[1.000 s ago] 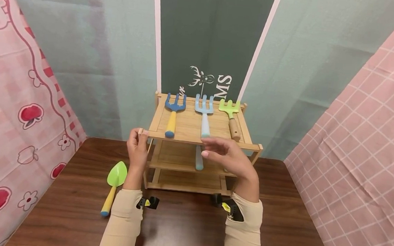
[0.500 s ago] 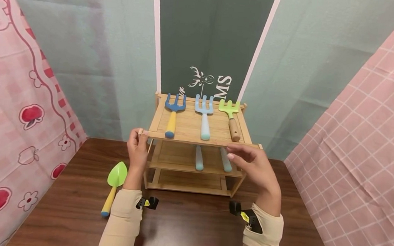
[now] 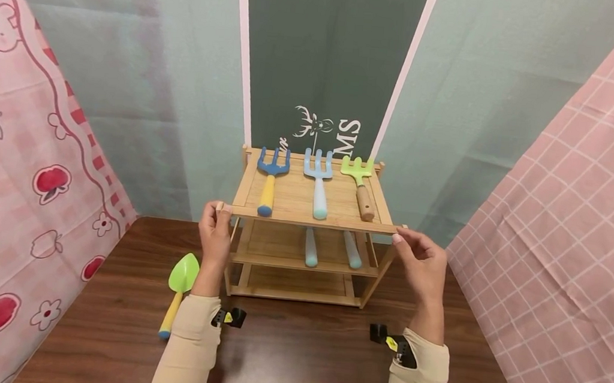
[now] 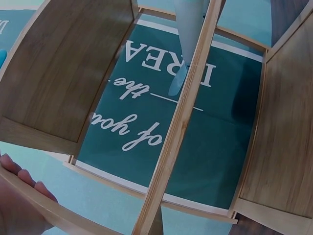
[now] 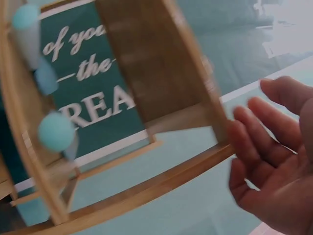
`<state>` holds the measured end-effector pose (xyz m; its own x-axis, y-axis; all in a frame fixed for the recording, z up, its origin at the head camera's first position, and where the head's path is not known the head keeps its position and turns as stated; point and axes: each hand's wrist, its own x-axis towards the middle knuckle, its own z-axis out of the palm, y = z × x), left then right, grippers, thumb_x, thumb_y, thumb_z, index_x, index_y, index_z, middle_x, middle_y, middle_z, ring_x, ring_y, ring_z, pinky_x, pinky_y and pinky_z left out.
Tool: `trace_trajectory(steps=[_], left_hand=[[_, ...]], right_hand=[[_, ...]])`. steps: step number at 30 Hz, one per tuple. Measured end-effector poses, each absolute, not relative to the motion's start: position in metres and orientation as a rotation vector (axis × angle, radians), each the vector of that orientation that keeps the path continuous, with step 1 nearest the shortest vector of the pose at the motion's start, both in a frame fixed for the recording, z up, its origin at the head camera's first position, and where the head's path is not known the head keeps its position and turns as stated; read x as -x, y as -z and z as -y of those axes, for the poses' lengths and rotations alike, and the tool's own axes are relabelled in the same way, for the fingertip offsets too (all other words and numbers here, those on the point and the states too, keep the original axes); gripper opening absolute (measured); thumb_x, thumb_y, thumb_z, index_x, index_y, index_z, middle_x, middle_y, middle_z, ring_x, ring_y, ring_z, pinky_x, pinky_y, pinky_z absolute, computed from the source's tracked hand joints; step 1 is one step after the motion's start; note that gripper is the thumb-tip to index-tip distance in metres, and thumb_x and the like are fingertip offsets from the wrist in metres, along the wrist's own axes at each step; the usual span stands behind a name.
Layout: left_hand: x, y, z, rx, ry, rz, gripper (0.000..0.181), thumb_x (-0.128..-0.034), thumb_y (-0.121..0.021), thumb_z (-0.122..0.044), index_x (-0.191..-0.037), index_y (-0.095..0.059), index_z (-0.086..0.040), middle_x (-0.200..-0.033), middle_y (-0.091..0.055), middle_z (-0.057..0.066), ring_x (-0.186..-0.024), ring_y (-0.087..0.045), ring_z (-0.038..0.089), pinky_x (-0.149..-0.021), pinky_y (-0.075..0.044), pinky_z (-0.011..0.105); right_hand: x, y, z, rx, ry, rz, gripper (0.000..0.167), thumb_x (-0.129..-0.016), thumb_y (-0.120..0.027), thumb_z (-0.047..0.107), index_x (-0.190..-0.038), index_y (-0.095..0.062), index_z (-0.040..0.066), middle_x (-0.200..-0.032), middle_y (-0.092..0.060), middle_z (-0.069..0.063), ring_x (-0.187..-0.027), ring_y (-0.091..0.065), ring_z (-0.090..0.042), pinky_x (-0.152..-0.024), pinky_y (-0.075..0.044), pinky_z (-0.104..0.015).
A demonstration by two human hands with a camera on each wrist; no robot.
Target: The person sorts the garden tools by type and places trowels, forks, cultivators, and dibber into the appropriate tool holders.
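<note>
A three-tier wooden rack (image 3: 290, 193) stands on the table. My left hand (image 3: 214, 235) grips its front left corner. By the front right corner is my right hand (image 3: 424, 264), thumb and fingers apart with nothing held; whether the fingertips touch the wood is unclear. Three small garden forks lie along the top shelf: a dark blue fork with a yellow handle (image 3: 267, 191), a light blue fork (image 3: 320, 195) and a green fork with a brown handle (image 3: 364, 201). Two pale handles with turquoise ends (image 3: 310, 249) stick out from the middle shelf, their heads hidden in the head view.
A green trowel with a yellow handle (image 3: 173, 310) lies on the brown table (image 3: 294, 359) left of the rack, beside my left forearm. Pink patterned cloth hangs at both sides. Behind the rack is a green curtain (image 3: 183, 115) with a dark panel.
My right hand has moved right along the rack's front, from below the light blue fork to the right corner. Another pale handle on the middle shelf has come into view. My left hand stays put.
</note>
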<state>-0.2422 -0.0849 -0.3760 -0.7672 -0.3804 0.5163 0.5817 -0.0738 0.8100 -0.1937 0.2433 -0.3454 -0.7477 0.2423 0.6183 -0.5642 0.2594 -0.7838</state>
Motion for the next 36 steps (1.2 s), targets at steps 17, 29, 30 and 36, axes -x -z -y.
trace_trajectory(steps=[17,29,30,36], left_hand=[[0.242,0.376,0.086,0.219,1.916,1.543,0.016,-0.0915,-0.046,-0.002,-0.091,-0.043,0.014,-0.070,-0.038,-0.002,-0.062,-0.033,0.010,-0.061,-0.029,0.026],[0.242,0.377,0.085,0.200,1.924,1.559,0.017,-0.0917,-0.046,-0.002,-0.092,-0.043,0.015,-0.069,-0.040,0.001,-0.063,-0.037,0.011,-0.060,-0.032,0.025],[0.242,0.377,0.085,0.200,1.923,1.562,0.018,-0.0917,-0.046,-0.002,-0.092,-0.043,0.015,-0.069,-0.040,0.000,-0.063,-0.037,0.011,-0.059,-0.032,0.025],[0.239,0.375,0.087,0.214,1.945,1.580,0.013,-0.0928,-0.046,-0.002,-0.090,-0.044,0.010,-0.065,-0.036,-0.002,-0.058,-0.033,0.010,-0.057,-0.030,0.024]], right_hand=[[0.222,0.367,-0.247,-0.069,-1.649,1.666,0.039,-0.085,-0.062,-0.001,-0.120,-0.052,-0.015,-0.113,-0.052,-0.032,-0.098,-0.052,-0.027,-0.080,-0.040,-0.023],[0.247,0.389,-0.253,-0.154,-1.919,1.547,0.028,-0.087,-0.063,0.004,-0.108,-0.061,-0.014,-0.070,-0.063,-0.006,-0.060,-0.060,-0.017,-0.061,-0.049,-0.027],[0.247,0.389,-0.252,-0.151,-1.948,1.519,0.028,-0.087,-0.063,0.004,-0.107,-0.060,-0.016,-0.071,-0.063,-0.007,-0.060,-0.061,-0.017,-0.061,-0.049,-0.027],[0.244,0.388,-0.245,-0.101,-2.015,1.456,0.016,-0.088,-0.061,0.003,-0.098,-0.065,-0.009,-0.076,-0.063,-0.006,-0.061,-0.061,-0.015,-0.064,-0.050,-0.026]])
